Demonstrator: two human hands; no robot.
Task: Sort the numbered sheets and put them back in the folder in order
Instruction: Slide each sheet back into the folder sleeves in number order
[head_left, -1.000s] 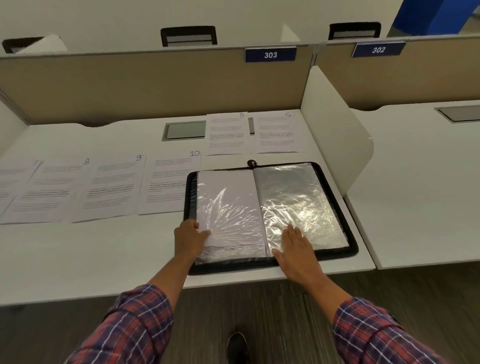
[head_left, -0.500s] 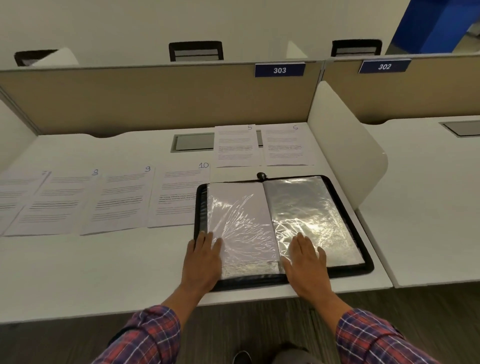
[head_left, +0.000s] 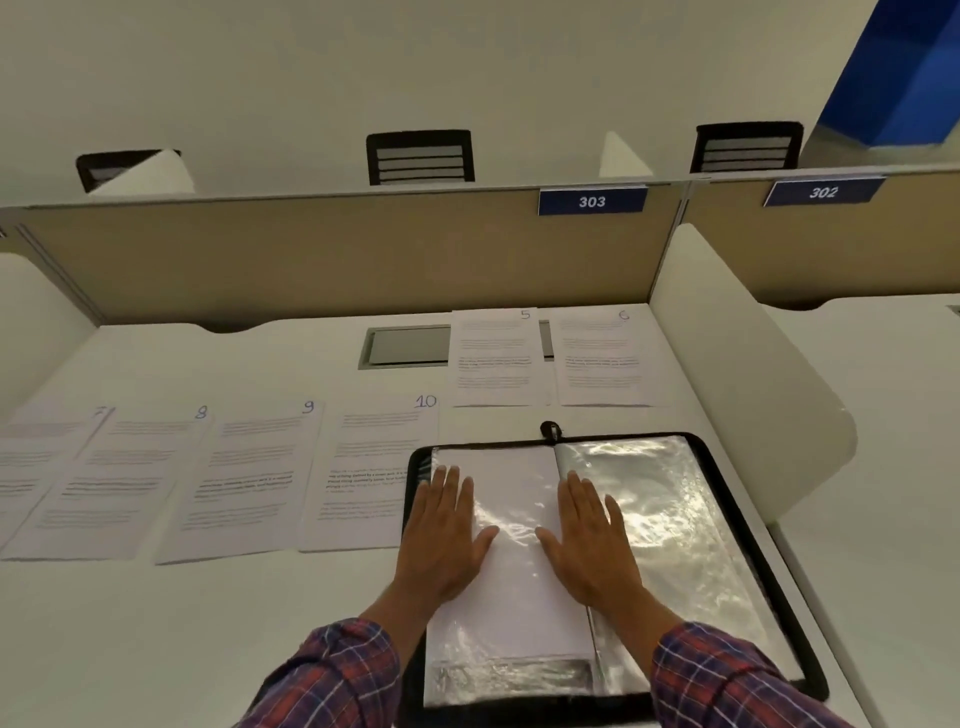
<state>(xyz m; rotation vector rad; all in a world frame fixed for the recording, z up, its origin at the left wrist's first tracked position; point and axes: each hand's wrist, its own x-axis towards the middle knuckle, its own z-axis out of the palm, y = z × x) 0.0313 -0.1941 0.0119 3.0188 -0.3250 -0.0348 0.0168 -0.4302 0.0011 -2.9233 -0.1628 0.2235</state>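
A black zip folder (head_left: 727, 499) lies open on the white desk, its clear plastic sleeves showing. The left sleeve (head_left: 514, 597) has a white sheet inside; the right sleeve (head_left: 675, 519) looks empty and shiny. My left hand (head_left: 441, 540) presses flat on the left sleeve's left side. My right hand (head_left: 592, 540) lies flat across the spine, fingers straight. Loose sheets lie on the desk: sheet 10 (head_left: 374, 467), sheet 9 (head_left: 244, 478), sheet 8 (head_left: 114, 478) and another sheet (head_left: 31, 457) in a row at the left, sheet 5 (head_left: 496, 358) and sheet 6 (head_left: 602, 358) behind the folder.
A beige partition (head_left: 337, 260) with label 303 (head_left: 592, 201) closes the desk's back. A white curved divider (head_left: 743, 384) stands right of the folder. A grey cable hatch (head_left: 408, 347) sits in the desk behind sheet 10. Chair backs show beyond the partition.
Both hands have slid up the folder from its near edge to mid-page and flattened on the left sleeve and spine. The camera has tilted up and come closer.
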